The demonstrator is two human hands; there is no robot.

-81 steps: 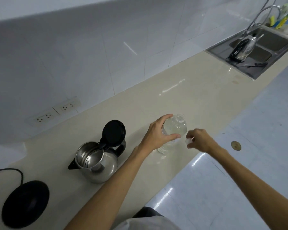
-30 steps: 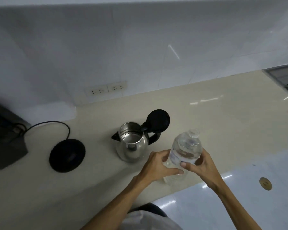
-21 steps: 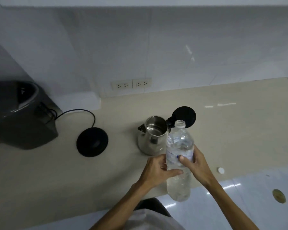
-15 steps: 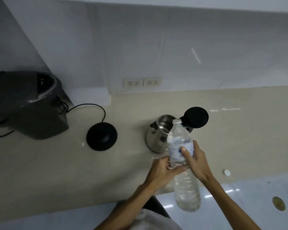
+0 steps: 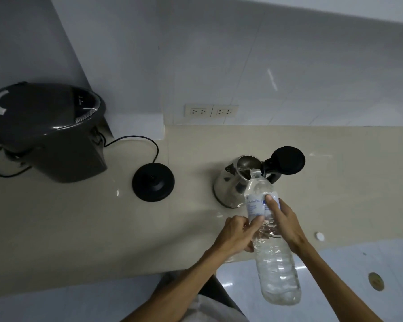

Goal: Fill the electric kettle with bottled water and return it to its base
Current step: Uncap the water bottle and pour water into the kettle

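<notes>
The steel electric kettle (image 5: 230,185) stands on the beige counter with its black lid (image 5: 287,160) flipped open. Its round black base (image 5: 153,182) lies to the left, apart from it, with a cord running back. I hold the clear uncapped water bottle (image 5: 273,259) tilted, its mouth right at the kettle's open rim. My right hand (image 5: 283,225) grips the bottle's labelled middle from the right. My left hand (image 5: 237,233) touches it from the left with thumb and fingers. The bottle's white cap (image 5: 319,236) lies on the counter to the right.
A large dark grey appliance (image 5: 49,133) stands at the left by the wall. Two wall sockets (image 5: 211,111) sit above the counter (image 5: 79,228). The counter's front edge runs just under my hands, with glossy floor tiles (image 5: 358,263) and a floor drain (image 5: 375,281) below.
The bottle was lifted off the counter and tipped forward until its mouth reached the kettle opening. The cap was left on the counter. My view swung left, revealing the dark appliance.
</notes>
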